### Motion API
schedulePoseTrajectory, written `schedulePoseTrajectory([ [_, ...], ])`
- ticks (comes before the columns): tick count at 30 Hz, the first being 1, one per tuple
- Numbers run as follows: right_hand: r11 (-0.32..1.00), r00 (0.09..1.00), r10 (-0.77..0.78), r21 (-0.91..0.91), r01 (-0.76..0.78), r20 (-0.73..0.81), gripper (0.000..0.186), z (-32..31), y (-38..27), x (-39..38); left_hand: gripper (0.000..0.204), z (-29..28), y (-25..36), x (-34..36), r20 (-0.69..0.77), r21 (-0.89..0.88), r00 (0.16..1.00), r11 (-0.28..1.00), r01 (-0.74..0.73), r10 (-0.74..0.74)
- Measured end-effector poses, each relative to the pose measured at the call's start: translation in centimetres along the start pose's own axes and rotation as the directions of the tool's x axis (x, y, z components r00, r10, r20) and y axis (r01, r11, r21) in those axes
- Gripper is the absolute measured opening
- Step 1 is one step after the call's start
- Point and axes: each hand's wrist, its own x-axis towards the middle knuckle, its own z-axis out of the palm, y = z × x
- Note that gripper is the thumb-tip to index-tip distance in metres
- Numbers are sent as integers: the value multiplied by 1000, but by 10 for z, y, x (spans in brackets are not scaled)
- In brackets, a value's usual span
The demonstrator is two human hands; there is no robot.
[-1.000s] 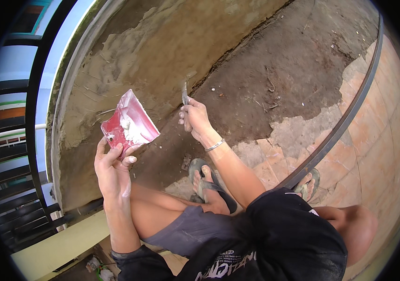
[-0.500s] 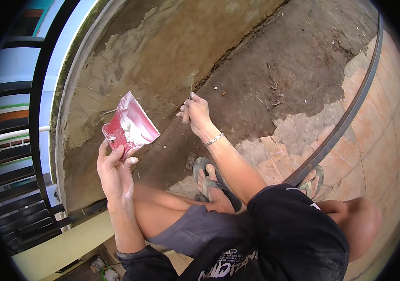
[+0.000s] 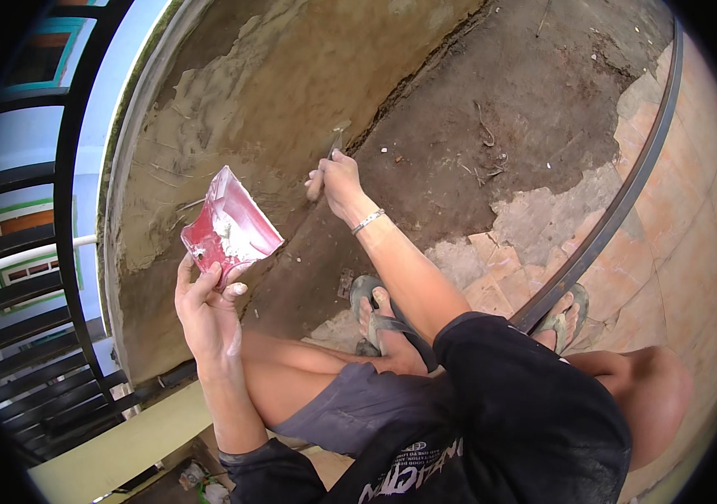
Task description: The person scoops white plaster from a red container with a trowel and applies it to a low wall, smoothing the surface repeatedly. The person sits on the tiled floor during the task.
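Note:
My left hand [image 3: 209, 315] grips the lower edge of a cut red plastic piece [image 3: 251, 221], its corner pointing up. A lump of white paste [image 3: 225, 238] sits in its fold, and white smears mark my fingers. My right hand [image 3: 339, 183] is closed around a thin putty knife [image 3: 336, 144]. Its blade reaches the low part of the plastered wall [image 3: 291, 76], just above where the wall meets the soil; a pale dab shows at the tip. Most of the handle is hidden in my fingers.
Bare soil [image 3: 451, 126] with roots and small stones runs along the wall's foot. Broken tiles [image 3: 493, 269] border it, beside a dark metal rail [image 3: 619, 227]. My sandalled foot [image 3: 388, 323] stands near the soil. A black railing [image 3: 73, 168] lies left.
My right hand has shifted slightly left and up along the wall with the putty knife, and its wrist has turned. My left hand holds the red plastic piece almost unmoved.

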Motion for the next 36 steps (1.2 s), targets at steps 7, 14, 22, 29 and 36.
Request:
schedulePoseTrajectory([
  [7, 974, 978, 188, -112, -197, -91, 19, 3, -15, 3, 50, 1, -1, 4, 7, -38, 1000, 999, -26, 26],
  [14, 980, 963, 169, 65, -186, 209, 7, -18, -22, 2, 45, 1, 0, 1, 15, 5, 1000, 1000, 0, 0],
  [22, 986, 996, 85, 145, -86, 12, 13, -23, -43, 27, 46, 1, 1, 1, 33, 14, 999, 1000, 4, -4],
  [29, 921, 921, 389, -3, -389, 13, 9, -29, -40, 18, 46, 5, 1, 3, 32, -6, 999, 1000, 4, -4],
  [36, 956, 995, 59, -291, -34, 77, 18, -4, -9, -6, 48, 10, 1, 1, 51, 11, 999, 1000, -3, 3],
])
